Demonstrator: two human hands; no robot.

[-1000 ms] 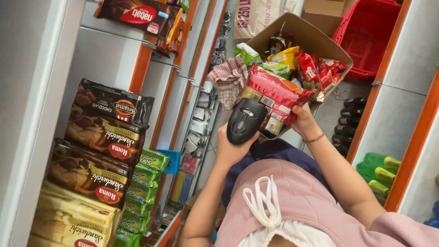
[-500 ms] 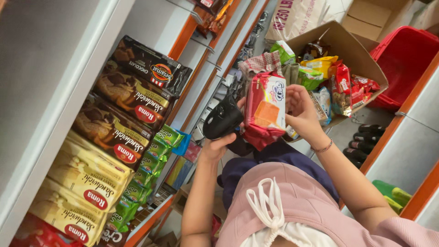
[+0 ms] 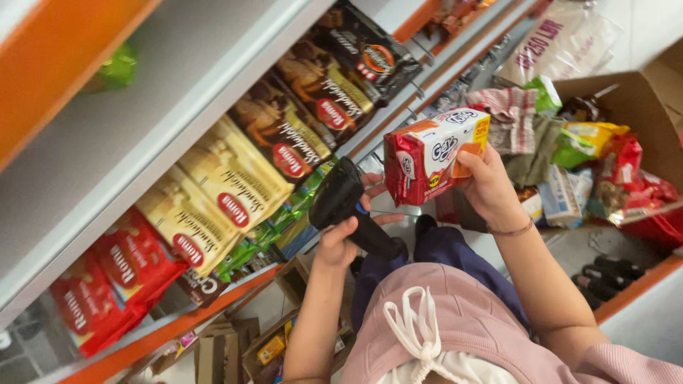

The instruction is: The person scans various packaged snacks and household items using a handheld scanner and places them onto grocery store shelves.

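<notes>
Beside the shelf, your right hand (image 3: pixel 491 186) grips a red and white crinkly plastic snack packet (image 3: pixel 434 153) by its end. It looks light and slippery, so hold its edges. Your left hand (image 3: pixel 340 240) is closed on a black handheld scanner (image 3: pixel 347 208).

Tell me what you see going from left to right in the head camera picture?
Red biscuit packs → yellow biscuit packs → black scanner in the left hand → red and white snack pack in the right hand → cardboard box of snacks.
</notes>
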